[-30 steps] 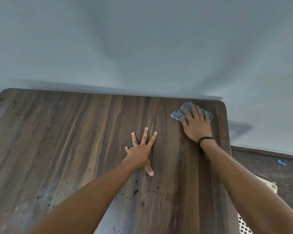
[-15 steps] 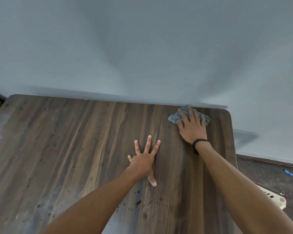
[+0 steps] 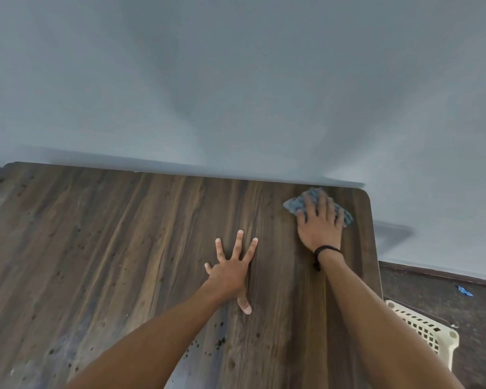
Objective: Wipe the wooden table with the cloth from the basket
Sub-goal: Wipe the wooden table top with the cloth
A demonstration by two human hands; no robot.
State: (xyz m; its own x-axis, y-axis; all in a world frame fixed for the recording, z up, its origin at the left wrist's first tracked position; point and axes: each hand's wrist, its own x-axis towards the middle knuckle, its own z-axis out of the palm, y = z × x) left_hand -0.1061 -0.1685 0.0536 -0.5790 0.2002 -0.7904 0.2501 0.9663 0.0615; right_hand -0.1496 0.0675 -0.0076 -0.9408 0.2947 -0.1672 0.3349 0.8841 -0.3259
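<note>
Though half-hidden — bluish, perhaps patterned cloth (image 3: 295, 204)

1. Blue-grey crumpled cloth (image 3: 295, 204): mostly covered by R hand (image 3: 320, 223); only rims seen.
2. Dark wood-grain table top (image 3: 124, 248): cut off at left & bottom edges.
3. Cream plastic lattice basket (image 3: 427, 329): partly hidden behind R forearm (image 3: 376, 318) & table; inside not seen.
4. Small blue scrap (image 3: 465, 291) on floor (image 3: 432, 293): too small to be identified.
5. L forearm (image 3: 152, 341) & R forearm: cropped by bottom edge.
</note>
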